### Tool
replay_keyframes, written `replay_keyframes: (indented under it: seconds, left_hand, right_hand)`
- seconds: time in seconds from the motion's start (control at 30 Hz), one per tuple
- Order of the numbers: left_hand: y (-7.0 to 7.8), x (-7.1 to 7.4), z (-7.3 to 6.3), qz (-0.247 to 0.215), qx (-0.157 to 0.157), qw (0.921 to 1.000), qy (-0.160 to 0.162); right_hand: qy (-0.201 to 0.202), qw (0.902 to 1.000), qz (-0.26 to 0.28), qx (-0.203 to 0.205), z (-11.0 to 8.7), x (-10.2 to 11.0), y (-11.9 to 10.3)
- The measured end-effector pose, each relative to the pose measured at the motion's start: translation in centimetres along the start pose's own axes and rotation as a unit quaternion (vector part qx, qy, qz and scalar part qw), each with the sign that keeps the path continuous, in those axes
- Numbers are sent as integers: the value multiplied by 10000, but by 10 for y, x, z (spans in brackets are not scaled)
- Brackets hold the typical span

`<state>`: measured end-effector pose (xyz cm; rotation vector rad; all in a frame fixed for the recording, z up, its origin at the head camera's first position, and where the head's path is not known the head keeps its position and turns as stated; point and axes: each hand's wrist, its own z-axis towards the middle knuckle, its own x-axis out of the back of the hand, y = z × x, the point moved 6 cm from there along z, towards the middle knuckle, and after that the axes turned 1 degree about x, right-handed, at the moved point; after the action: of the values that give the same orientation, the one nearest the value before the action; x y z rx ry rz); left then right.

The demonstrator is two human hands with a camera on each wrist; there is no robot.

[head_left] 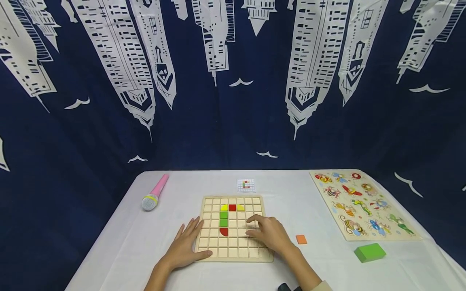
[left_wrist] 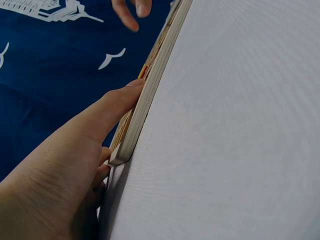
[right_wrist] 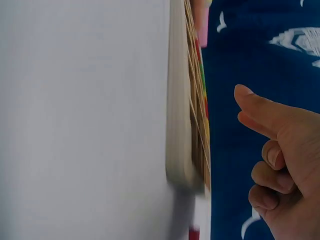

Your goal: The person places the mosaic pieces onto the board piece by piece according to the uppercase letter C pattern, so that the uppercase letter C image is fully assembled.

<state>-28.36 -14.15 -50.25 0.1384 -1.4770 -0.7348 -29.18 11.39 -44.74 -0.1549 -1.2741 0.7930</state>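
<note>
A wooden grid board [head_left: 233, 260] lies on the table. Two yellow pieces [head_left: 224, 207] flank a red square [head_left: 232, 207] in an upper row. Below the left yellow piece run two green squares [head_left: 223, 219] and a red rounded piece [head_left: 223, 232]. My left hand [head_left: 184, 247] rests at the board's left edge, fingers spread, its thumb over the near left corner. Over the board's right side hovers my right hand [head_left: 271, 234], thumb and index finger apart with nothing visible between them; its other fingers curl in the right wrist view. An orange square [head_left: 301, 239] lies right of the board.
Behind the board is a small card [head_left: 246, 185] with a coloured pattern. A pink toy microphone [head_left: 155, 192] lies at left. To the right are an insect picture board [head_left: 358, 206] and a green block [head_left: 369, 252]. Something dark [head_left: 284, 287] shows at the near edge.
</note>
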Motion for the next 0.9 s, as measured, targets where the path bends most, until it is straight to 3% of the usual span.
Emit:
replay_keyframes:
  seconds: [0.43,0.63,0.9]
  left_hand:
    - [0,0,0,-7,11,10000,-15]
    - [-2,1,0,52,-14,10000,38]
    - [-2,-1,0,0,-33,10000,33]
  right_hand:
    - [440,9917,-194,-1195,-54,63,78]
    - [247,9885,-148,-1482,-73,75,101]
    - [-73,9860,-137,-1660,-82,73,115]
